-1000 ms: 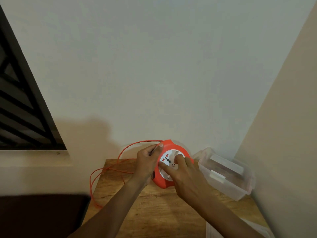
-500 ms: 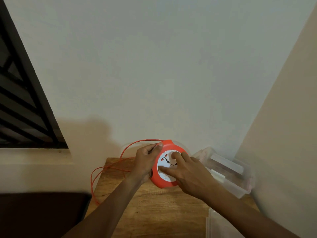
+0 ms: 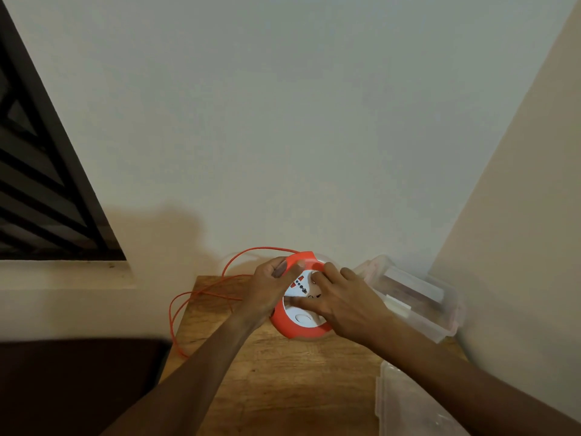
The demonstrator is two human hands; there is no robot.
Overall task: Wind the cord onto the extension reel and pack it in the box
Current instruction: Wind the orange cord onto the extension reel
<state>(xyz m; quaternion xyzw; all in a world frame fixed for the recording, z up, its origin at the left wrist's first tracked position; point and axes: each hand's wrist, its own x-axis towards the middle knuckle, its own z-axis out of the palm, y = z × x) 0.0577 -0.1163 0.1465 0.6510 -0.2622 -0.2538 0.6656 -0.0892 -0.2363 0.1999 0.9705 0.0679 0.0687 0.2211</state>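
From the head camera I look down on a small wooden table (image 3: 283, 382) pushed against a pale wall, and the orange extension reel (image 3: 298, 328) stands on it near the far edge, its white socket face (image 3: 301, 311) tilted up toward me. My left hand (image 3: 270, 291) grips the reel's left rim, fingers curled round the orange edge with the thumb over the top of it. My right hand (image 3: 345, 305) lies on the white face with its fingers spread and fairly straight, the fingertips (image 3: 316, 276) pressing on the disc rather than closing round anything. The orange cord (image 3: 176, 306) leaves the reel at its upper left, arcs over behind my left hand, and lies in loose loops across the table's left side, with one loop hanging past the left edge; much of it is plainly not wound on. The clear plastic box (image 3: 418, 300) sits just right of the reel, tipped against the corner where the two walls meet, empty of the reel. A clear lid (image 3: 405, 407) lies flat on the near right corner of the table, partly under my right forearm. A dark barred window (image 3: 41, 190) fills the left side of the view.
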